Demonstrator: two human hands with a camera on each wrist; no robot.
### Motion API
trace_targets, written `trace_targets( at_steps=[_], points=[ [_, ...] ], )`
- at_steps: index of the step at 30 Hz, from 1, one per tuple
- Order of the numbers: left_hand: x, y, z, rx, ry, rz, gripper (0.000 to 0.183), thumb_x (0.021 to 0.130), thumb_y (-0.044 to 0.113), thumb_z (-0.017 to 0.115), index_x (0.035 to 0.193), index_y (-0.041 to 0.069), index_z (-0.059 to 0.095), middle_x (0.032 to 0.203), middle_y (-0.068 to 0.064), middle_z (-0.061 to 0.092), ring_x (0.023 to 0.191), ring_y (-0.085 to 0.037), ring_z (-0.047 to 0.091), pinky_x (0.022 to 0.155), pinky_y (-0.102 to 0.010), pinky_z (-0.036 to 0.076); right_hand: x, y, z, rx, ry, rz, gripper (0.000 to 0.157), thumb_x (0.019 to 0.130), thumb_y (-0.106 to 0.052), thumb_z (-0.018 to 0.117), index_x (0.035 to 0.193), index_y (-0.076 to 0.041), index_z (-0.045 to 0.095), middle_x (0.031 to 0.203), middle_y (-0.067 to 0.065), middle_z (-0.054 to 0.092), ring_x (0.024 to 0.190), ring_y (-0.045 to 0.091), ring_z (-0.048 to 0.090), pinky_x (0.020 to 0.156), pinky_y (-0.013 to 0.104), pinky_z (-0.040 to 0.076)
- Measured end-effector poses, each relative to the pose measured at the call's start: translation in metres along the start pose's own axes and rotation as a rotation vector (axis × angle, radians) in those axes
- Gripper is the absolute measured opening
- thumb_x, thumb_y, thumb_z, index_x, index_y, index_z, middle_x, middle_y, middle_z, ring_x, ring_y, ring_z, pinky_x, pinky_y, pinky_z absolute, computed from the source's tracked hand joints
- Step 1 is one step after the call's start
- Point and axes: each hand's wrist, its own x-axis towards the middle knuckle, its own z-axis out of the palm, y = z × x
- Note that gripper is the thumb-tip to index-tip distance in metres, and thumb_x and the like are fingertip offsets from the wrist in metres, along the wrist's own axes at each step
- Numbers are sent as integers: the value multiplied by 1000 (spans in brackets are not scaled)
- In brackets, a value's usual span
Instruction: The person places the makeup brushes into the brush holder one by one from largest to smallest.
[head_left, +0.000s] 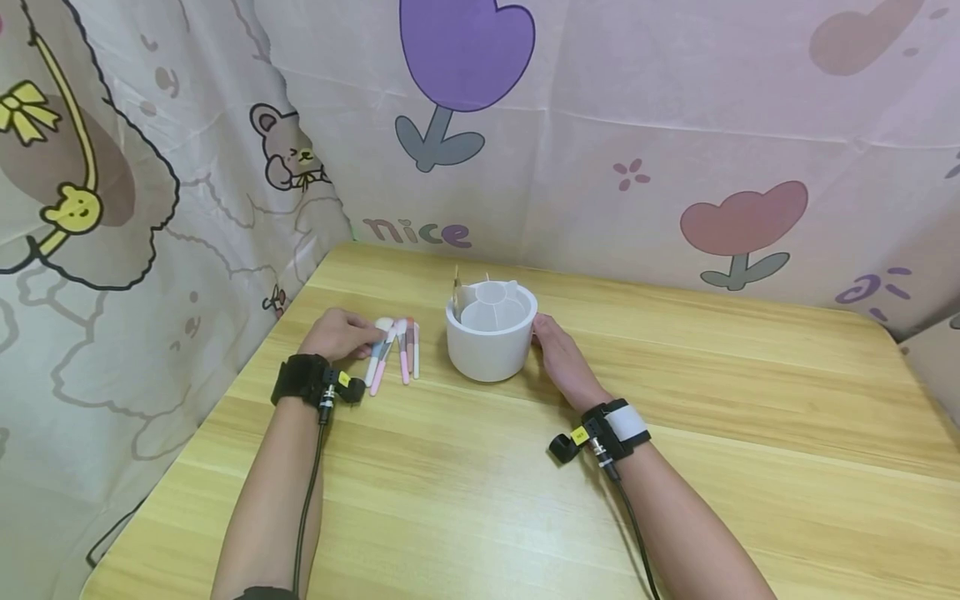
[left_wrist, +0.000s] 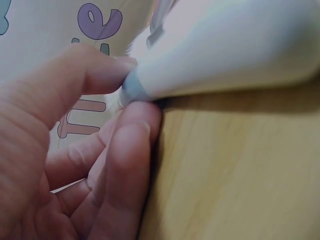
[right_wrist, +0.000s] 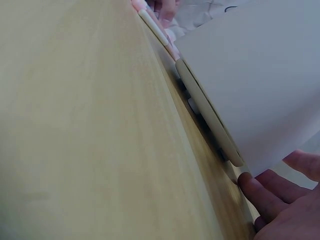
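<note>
My left hand (head_left: 339,335) pinches a makeup brush (head_left: 373,363) with a white handle and a blue band, at the left of a small group of brushes. In the left wrist view, the thumb and forefinger meet at the band of this brush (left_wrist: 225,52), which lies close over the table. Several other makeup brushes (head_left: 405,360) lie side by side, with pink or white handles. A round white organizer (head_left: 489,356) with inner compartments stands to their right. My right hand (head_left: 561,357) touches its right side, fingers extended near the base (right_wrist: 210,115).
A slim brownish item (head_left: 456,293) stands upright in the organizer's left side. The wooden table (head_left: 450,483) reaches back to a printed curtain (head_left: 600,125), and another stretch of curtain (head_left: 195,292) borders its left edge. Cables (head_left: 307,500) run from both wrist cameras along the forearms.
</note>
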Motion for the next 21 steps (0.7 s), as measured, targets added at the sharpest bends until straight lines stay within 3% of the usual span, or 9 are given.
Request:
trace_targets(
  at_steps=[21],
  points=[
    [0,0,-1,11,4,-2,37,86,34,69,107,4,66,88,-8,67,72,-16,64,65,-26,51,0,2,0,10,-2,-12,60,100,-58,23,145,-21,38,148,-2,41,138,16,31,116,44,19]
  ],
)
